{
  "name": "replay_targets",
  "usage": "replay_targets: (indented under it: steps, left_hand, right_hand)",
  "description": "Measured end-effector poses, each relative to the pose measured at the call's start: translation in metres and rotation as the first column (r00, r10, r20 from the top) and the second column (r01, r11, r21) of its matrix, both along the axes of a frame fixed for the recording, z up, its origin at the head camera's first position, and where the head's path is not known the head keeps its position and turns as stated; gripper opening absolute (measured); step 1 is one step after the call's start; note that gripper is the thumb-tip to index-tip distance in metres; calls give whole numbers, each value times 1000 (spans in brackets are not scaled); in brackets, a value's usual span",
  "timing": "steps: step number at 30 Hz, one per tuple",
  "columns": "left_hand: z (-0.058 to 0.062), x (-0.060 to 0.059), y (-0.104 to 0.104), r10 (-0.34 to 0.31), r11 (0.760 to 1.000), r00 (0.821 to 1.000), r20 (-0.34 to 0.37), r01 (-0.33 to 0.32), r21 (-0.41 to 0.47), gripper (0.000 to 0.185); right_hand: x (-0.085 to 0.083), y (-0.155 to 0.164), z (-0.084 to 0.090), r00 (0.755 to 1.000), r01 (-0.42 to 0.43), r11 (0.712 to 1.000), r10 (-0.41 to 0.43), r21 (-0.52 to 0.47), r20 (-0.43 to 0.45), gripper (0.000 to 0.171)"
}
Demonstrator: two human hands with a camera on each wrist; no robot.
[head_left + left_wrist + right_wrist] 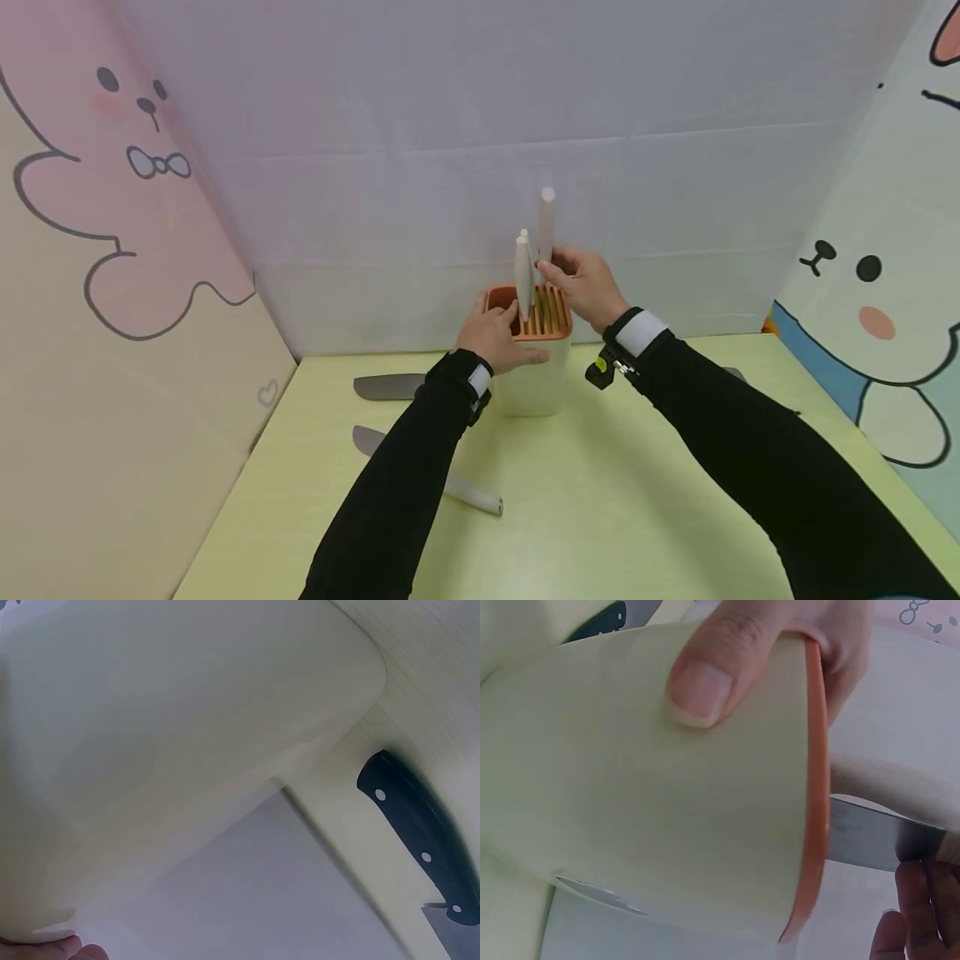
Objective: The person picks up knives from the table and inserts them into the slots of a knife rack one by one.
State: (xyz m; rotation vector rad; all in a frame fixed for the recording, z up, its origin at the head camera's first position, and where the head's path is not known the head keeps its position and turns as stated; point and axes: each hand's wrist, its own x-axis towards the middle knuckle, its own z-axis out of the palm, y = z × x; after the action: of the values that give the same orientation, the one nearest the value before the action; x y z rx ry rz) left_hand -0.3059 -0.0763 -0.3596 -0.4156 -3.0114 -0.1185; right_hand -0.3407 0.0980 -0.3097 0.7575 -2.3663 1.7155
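Note:
A cream knife block with an orange slotted top stands at the back of the yellow-green table. My left hand grips its left side, thumb across the front and fingers over the rim. My right hand pinches a white-handled knife upright over the slots. In the right wrist view the knife's blade enters at the orange rim, with my right fingertips below it. Two more white handles stand in the block.
A black-handled knife lies left of the block, its grey blade showing past my left arm. A white-handled knife lies nearer me on the left. Part of another blade shows behind my right arm. Fabric walls close in three sides.

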Motion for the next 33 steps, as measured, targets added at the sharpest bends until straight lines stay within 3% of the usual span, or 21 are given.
replay_targets:
  steps: [14, 33]
  left_hand:
    - [4, 5, 0, -12, 1000, 1000, -12, 12, 13, 105]
    - [2, 4, -1, 0, 999, 1000, -17, 0, 36, 106]
  right_hand:
    - [1, 2, -24, 999, -27, 999, 26, 45, 23, 37]
    - [6, 1, -37, 998, -4, 996, -1, 87, 58, 44]
